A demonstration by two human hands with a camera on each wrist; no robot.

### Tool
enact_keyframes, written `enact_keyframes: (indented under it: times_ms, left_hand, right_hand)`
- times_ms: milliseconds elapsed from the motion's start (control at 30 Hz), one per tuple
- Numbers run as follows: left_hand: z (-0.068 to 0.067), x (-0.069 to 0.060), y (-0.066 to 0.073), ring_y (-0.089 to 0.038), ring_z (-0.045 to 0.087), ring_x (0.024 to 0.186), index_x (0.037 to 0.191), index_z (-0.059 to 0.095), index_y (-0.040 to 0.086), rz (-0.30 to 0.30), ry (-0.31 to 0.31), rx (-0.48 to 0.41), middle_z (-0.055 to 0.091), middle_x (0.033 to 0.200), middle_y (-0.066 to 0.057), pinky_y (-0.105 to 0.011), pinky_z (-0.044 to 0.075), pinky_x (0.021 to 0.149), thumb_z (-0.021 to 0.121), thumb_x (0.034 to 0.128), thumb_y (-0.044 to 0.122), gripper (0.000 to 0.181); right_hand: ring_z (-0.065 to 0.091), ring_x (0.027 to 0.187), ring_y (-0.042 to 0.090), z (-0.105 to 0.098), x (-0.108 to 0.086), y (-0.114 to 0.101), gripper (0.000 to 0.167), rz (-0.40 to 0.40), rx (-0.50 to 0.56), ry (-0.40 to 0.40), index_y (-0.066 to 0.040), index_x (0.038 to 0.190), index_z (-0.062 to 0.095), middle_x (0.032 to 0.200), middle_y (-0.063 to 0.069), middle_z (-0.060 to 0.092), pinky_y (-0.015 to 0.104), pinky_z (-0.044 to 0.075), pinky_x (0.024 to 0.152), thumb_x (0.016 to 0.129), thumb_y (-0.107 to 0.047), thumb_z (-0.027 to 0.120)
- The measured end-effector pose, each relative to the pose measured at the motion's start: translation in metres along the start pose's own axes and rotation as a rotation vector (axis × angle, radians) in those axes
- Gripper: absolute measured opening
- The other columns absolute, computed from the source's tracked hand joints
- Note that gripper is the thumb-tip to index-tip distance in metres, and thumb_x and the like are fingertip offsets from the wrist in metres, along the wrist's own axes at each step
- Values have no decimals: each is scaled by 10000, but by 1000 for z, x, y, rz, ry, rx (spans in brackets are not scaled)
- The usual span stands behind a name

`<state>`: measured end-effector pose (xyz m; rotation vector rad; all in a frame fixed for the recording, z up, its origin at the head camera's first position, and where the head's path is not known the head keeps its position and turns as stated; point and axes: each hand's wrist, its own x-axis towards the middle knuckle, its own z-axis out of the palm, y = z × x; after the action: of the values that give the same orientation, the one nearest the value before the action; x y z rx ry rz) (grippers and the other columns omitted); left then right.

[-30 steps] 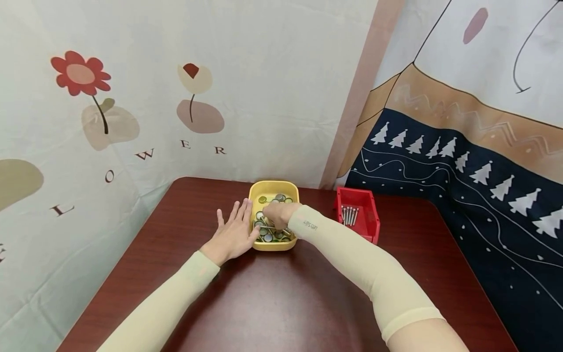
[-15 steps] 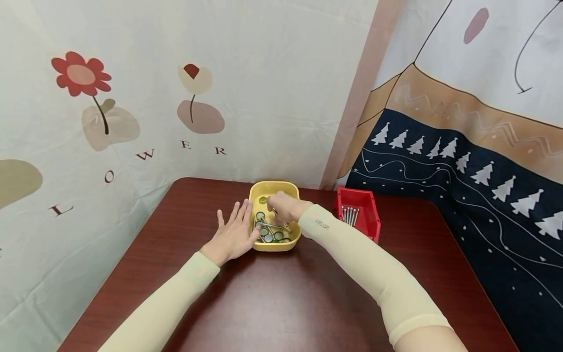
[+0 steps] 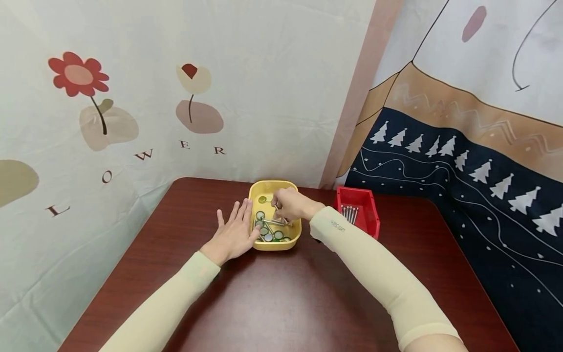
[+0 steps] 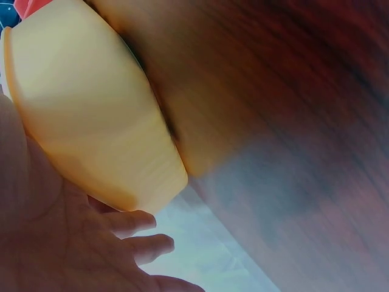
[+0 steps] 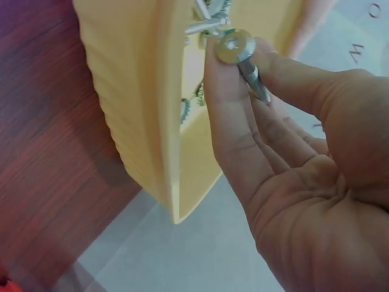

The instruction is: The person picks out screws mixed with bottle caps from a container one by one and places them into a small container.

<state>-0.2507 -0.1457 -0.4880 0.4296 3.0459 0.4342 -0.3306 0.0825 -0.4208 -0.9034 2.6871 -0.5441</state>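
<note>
1. Right hand: thumb and fingers pinch 1 bolt over the tray's right side.
2. Left hand: fingers extended along the left edge of the tray.
3. Tray: near the desk's far edge, holding caps.
4. Risks: a fingertip pinch could let the bolt slip; low lifting could snag the rim.

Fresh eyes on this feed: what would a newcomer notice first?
Probably the bright yellow bin at the table's far side, with bottle caps inside and the spread left hand at its left. Next, the right hand over that bin, pinching a metal bolt. Then the red bin to the right, holding silver bolts.
</note>
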Motion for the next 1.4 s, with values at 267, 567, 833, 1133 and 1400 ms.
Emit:
enact_keyframes:
  times_ms: [267, 567, 833, 1133, 1400]
  left_hand:
    - [1, 2, -1, -476, 108, 1840, 1866, 87, 4, 5, 2, -7, 107, 1971, -198, -911, 37, 1365, 415, 1214, 512, 889]
    - [1, -1, -1, -482, 127, 1837, 1867, 96, 7, 4, 19, -19, 116, 1971, -195, -908, 41, 1366, 427, 1216, 506, 885]
    - [1, -2, -1, -469, 96, 1842, 1870, 95, 19, 0, 16, -20, 104, 1974, -177, -911, 39, 1365, 431, 1214, 504, 882]
    - [-1, -4, 1, -482, 110, 1838, 1867, 100, 7, 9, 8, -20, 125, 1970, -199, -922, 52, 1356, 428, 1218, 502, 879]
    - [-1, -5, 1, -478, 111, 1839, 1869, 93, 11, 4, 5, -21, 127, 1973, -194, -916, 45, 1360, 427, 1216, 511, 888]
  right_hand:
    - [847, 875, 128, -3, -13, 10, 336, 1, 90, 49, 6, 1311, 817, 1104, 118, 894, 310, 704, 808, 1011, -105, 921]
    - [819, 757, 90, -9, -31, 18, 256, 19, 125, 119, -71, 1236, 867, 1020, 88, 884, 280, 687, 764, 998, -133, 939]
    - [837, 713, 131, -18, -48, 26, 291, 90, 274, 74, -31, 1293, 835, 1019, 113, 869, 298, 706, 716, 1022, -107, 908]
    - [848, 756, 176, -24, -64, 37, 303, 124, 364, 80, -60, 1308, 832, 1012, 123, 854, 333, 723, 740, 1019, -102, 908]
    - [851, 764, 189, -29, -74, 43, 343, 179, 406, 107, -37, 1352, 806, 1034, 110, 848, 347, 728, 750, 1025, -90, 897]
